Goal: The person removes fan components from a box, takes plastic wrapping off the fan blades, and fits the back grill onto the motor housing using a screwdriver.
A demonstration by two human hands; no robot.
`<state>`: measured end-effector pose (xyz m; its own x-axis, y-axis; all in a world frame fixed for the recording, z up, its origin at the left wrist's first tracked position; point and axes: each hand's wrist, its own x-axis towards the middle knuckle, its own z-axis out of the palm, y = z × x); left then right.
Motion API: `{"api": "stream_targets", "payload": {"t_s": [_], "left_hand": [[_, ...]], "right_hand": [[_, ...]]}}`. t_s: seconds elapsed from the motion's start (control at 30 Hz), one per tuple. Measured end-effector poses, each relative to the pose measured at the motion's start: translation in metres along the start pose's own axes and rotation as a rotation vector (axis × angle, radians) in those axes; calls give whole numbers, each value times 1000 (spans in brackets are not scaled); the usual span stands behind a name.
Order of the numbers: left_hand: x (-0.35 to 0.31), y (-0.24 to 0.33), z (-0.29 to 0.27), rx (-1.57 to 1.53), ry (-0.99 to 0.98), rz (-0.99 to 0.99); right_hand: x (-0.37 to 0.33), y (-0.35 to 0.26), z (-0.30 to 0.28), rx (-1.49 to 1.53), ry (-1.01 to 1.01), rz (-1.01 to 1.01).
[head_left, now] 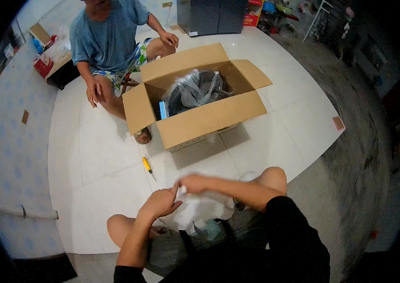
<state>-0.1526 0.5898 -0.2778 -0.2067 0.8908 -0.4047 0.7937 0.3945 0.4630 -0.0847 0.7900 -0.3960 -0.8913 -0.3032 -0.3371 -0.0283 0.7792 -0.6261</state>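
Observation:
My left hand [161, 203] and my right hand [193, 183] come together in front of my lap. Between them is a small crumpled white piece [181, 191], perhaps paper or plastic; its kind is not clear. Both hands appear closed on it, the right one smeared by motion. Beyond them on the tiles lies a screwdriver [147, 165] with a yellow handle, its thin shaft pointing toward me. Farther off stands an open cardboard box [188, 126], flaps folded out. Inside are a dark round tub-like thing [176, 102], clear plastic wrap [195, 89] and a blue-and-white packet [163, 110].
A person [108, 42] in a blue shirt sits behind the box at the left, one hand on each knee. A dark cabinet [209, 18] stands at the back. A low table [62, 63] with clutter is by the left wall. White tiles [275, 141] meet grey concrete at the right.

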Motion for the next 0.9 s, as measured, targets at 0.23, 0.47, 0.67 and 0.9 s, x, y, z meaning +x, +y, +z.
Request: {"api": "stream_targets", "payload": {"t_s": [0.23,0.47,0.67,0.9], "left_hand": [[31,11,-51,65,262,60],[92,-27,-47,25,352,79],[158,-63,-95,193,782,55],[214,-98,-66,218,797,-66]], "right_hand": [[-58,56,-245,-567,923,-171],[14,142,-221,-889,606,213],[31,166,-237,-811,533,129],[91,174,-347,-201,-81,469]]}}
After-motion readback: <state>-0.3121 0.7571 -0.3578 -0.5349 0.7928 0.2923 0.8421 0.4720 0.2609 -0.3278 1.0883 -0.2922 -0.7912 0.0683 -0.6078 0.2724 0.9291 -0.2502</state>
